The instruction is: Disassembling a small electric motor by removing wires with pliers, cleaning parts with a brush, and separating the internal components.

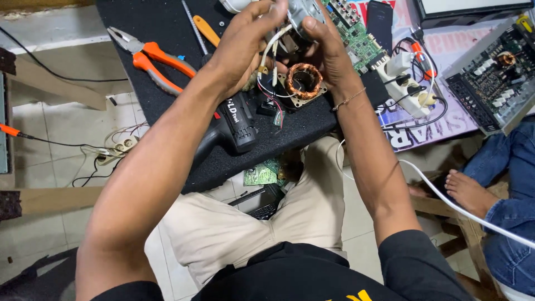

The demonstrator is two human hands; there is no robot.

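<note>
Orange-handled pliers (149,58), a black drill (231,128) and a power strip (405,85) lie on the bench.

Copper-orange winding coil (304,79) dead center up top, with white, red and black wires (270,83) just off its 9 o'clock. Orange-and-grey pliers (149,60) sit at 10 o'clock on the speckled black mat (156,28), green circuit board (352,30) at 1 o'clock. Black drill (231,129) at 6 o'clock, beige trousers (234,228) below that.
</note>
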